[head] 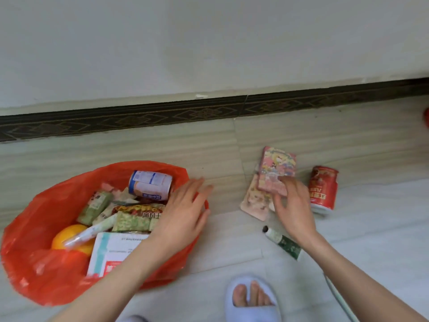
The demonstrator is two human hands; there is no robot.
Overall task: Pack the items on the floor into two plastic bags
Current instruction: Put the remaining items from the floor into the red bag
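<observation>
A red plastic bag (46, 263) lies open on the floor at the left, holding a white and blue can (151, 185), an orange (69, 235), a white box (111, 254), a tube and several snack packets. My left hand (185, 210) hovers over the bag's right rim with fingers spread and holds nothing. My right hand (293, 205) pinches the lower edge of a pink packet (277, 169), which is lifted over a pale flat packet (254, 203). A red can (323, 188) stands just right of that hand. A green and white tube (282, 239) lies near my right wrist.
A white wall with a dark patterned skirting (209, 112) runs across the back. My foot in a pale blue slipper (251, 298) rests on the tiled floor at the bottom centre. Something red (426, 117) shows at the far right edge.
</observation>
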